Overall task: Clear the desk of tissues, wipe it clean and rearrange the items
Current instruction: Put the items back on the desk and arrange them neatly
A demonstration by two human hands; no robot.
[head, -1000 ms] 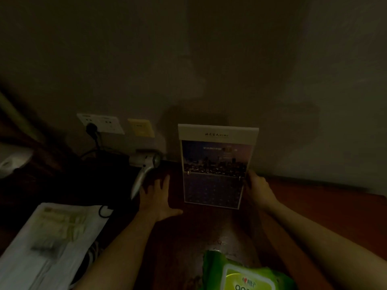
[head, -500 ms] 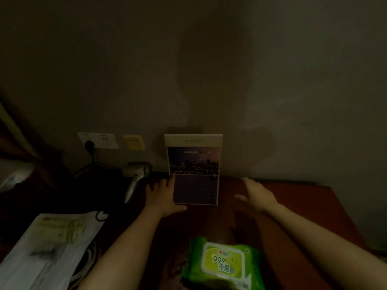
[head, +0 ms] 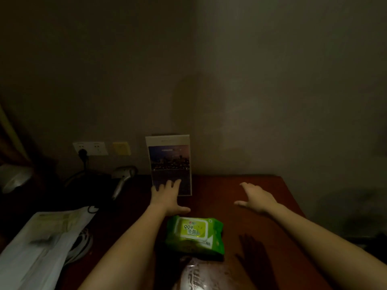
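Observation:
A desk calendar (head: 170, 162) with a night city picture stands upright against the wall at the back of the reddish-brown desk (head: 259, 231). My left hand (head: 166, 197) lies with straight fingers in front of the calendar's lower left part, fingertips over its bottom edge. My right hand (head: 256, 198) hovers open above the desk to the right, apart from the calendar, holding nothing. A green pack of wet wipes (head: 195, 234) lies between my forearms. No loose tissues are visible.
A hair dryer (head: 123, 178) leans at the back left, its cord plugged into a wall socket (head: 90, 148). A white plastic bag with papers (head: 39, 241) covers the left front. A clear crinkled wrapper (head: 201, 273) sits at the near edge. The desk's right edge drops into shadow.
My right hand let go of the calendar's right edge and drew away to the right. The calendar now stands by the wall. The camera pulled back, bringing the wipes pack fully into view.

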